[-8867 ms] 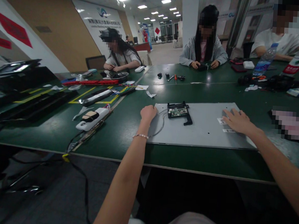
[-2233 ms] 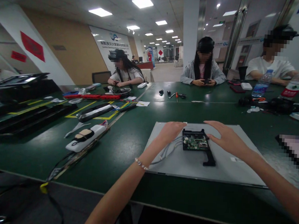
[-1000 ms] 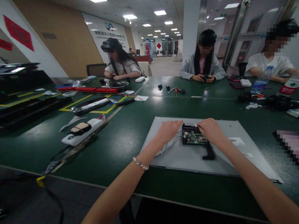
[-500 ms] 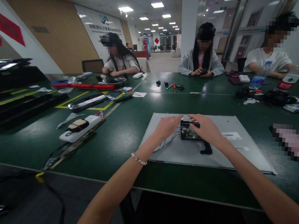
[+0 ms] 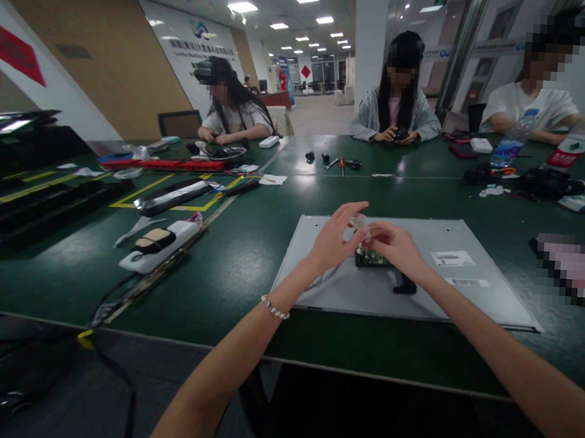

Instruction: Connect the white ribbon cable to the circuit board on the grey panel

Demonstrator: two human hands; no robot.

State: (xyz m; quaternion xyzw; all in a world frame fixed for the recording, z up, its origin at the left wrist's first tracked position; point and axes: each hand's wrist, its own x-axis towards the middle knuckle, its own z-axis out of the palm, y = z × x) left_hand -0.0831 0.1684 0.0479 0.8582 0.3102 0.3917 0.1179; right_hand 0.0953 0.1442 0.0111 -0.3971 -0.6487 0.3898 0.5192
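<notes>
A flat grey metal panel [image 5: 427,300] lies on the green table in front of me. A green circuit board [image 5: 371,256] in a black frame sits on it, with a black bracket [image 5: 405,285] at its lower right and a pale cable [image 5: 322,278] on its left. My left hand [image 5: 338,235] and my right hand [image 5: 392,245] meet above the board and partly cover it. Between their fingertips is a small pale, translucent piece [image 5: 361,222], its kind unclear. The left thumb and fingers curve around it; the right fingers pinch at its lower side.
A white power strip [image 5: 159,250] with cables lies left of the panel. Across the table are a red screwdriver [image 5: 342,165], a wrench [image 5: 331,163] and small black parts. Bottles [image 5: 516,138] and a phone [image 5: 569,268] are on the right. Several people sit opposite.
Both hands have lifted slightly from the board and come together, and the small pale piece now shows between the fingers. The view has shifted slightly.
</notes>
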